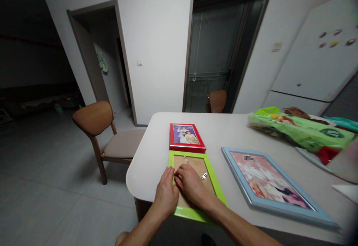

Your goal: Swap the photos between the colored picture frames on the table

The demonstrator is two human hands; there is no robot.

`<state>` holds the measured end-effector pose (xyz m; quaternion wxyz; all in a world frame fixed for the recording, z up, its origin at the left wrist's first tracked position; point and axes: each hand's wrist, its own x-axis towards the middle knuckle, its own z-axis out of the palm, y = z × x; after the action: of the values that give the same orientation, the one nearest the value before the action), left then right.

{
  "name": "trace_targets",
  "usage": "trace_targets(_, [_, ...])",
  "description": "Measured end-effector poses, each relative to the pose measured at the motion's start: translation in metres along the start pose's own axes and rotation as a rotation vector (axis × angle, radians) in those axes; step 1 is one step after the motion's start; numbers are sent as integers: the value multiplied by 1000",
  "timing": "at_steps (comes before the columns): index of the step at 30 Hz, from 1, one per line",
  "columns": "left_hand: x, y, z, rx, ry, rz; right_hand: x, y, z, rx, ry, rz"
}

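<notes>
A lime-green picture frame (216, 186) lies face down on the white table (223, 134), its brown backing board showing with small metal clips. My left hand (167, 192) rests on the frame's left edge, fingers bent and pressed together at the border. My right hand (191, 182) lies on the backing board beside it, fingers curled with the tips at the left edge. A red frame (186, 137) with a photo lies face up just beyond the green one. A larger blue frame (268, 180) with a photo lies to the right.
Green plastic packages (299, 130) and other items lie at the table's far right. A wooden chair (103, 134) stands left of the table, another chair (216, 100) behind it by a dark doorway. A white fridge (316, 59) stands on the right.
</notes>
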<state>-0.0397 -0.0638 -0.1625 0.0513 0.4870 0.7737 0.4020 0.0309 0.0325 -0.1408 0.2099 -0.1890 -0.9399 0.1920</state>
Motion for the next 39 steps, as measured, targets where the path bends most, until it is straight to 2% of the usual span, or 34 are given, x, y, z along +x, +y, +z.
trace_targets(6, [-3,6,-1,-6,-1,-9,4,4,-10,34,14,20])
trace_targets(11, [-4,8,-3,6,-10,-31,-12,22,-34,136,-51,-49])
trace_targets(14, [-4,8,-3,11,-14,-33,-16,35,-40,84,-62,-2])
trace_targets(19, [-3,7,-1,2,-11,-42,11,48,-28,-157,-16,142])
trace_targets(23, [-2,6,-1,-11,-9,-57,32,53,-14,-199,15,193])
trace_targets(31, [-2,9,-2,22,-29,-60,32,50,-12,-193,3,159])
trace_targets(35, [-3,9,-3,0,-18,-56,22,43,-23,-180,7,134])
trace_targets(39, [-4,8,-2,-44,1,-82,-12,35,-43,-119,-10,120])
